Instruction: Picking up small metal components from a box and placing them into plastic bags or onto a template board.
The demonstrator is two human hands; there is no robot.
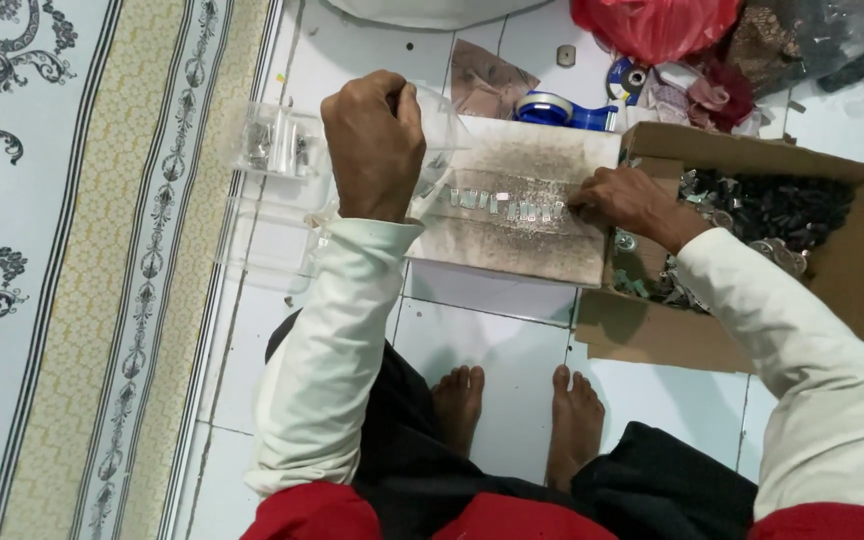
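From where I watch, the biggest thing is the white tiled floor [512,350], with a pale blue and beige patterned carpet [82,270] running down its left side. On the tiles to the right sits an open brown cardboard box [842,250], filled with a dark heap of small metal parts [772,205]. Beside it, touching its left wall, lies a flat, worn cardboard board [522,240] that serves as the work surface. To the left of the board stand clear plastic containers [277,185], one holding a few small metal pieces. At the top edge I see a red plastic bag [652,25] and, just below it, a blue tape dispenser [562,110]. My bare feet [517,415] rest on the tiles below the board. My left hand [374,145] is clenched around a clear plastic container at the board's left end; I cannot tell what is inside it. My right hand [624,200] rests at the board's right edge, its fingertips pinched at the end of a row of small shiny metal pieces [507,203], which lies in a line across the middle of the board, between the two hands.
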